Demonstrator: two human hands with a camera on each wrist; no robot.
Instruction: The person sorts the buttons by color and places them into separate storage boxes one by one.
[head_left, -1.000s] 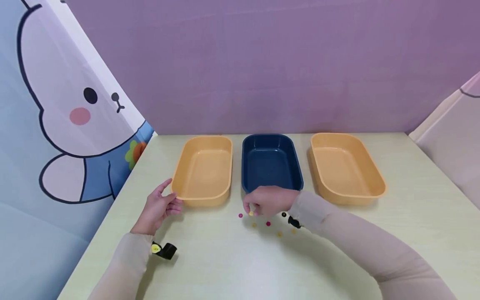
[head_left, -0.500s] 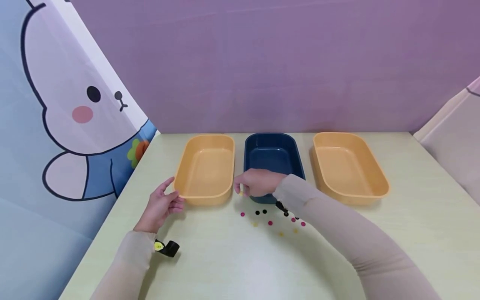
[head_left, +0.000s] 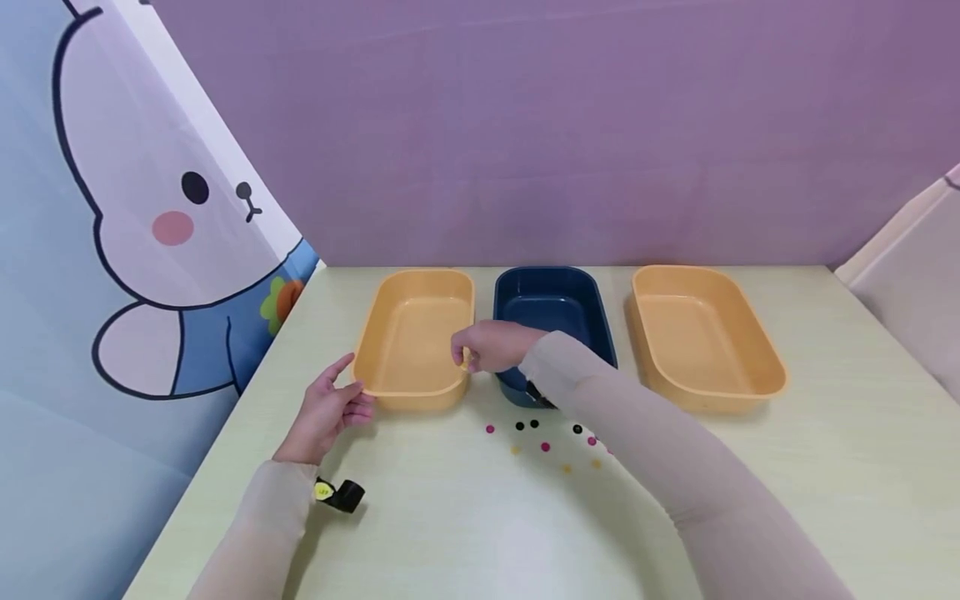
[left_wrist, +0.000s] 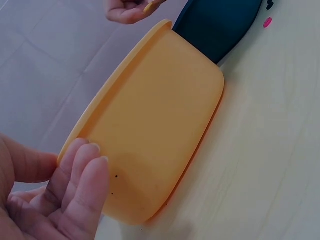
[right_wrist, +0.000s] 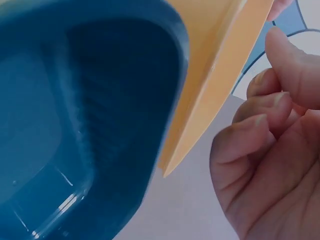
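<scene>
Small yellow piece (left_wrist: pixel 148 7), flat-looking, qty 1: in your R hand (head_left: pixel 495 346), pinched at the fingertips; not visible in R wrist view. Key relation: in head view the pc sits at the R rim, near end, of the pale-orange rounded-rectangular plastic-looking tray (head_left: pixel 410 402), w/ the tray's interior to the L of your grip; long axis runs away from you. Height over rim: can't tell. Your L hand (head_left: pixel 318 421) is at that tray's near-L corner, thumb + finger touching it; squeezing or just resting, can't tell. Other containers: navy-blue deep plastic-looking tray (head_left: pixel 555 307), ctr, partly under your R forearm; second pale-orange tray (head_left: pixel 716 401), far R, well apart from both hands. Contents: no pcs seen in the visible parts of any. Loose on pale wood-grain table (head_left: pixel 457 533), in front of blue tray: small round pink discs (head_left: pixel 545 447), black discs (head_left: pixel 520 426), yellow discs (head_left: pixel 566 468); exact qty n/a, sleeve may hide some.
</scene>
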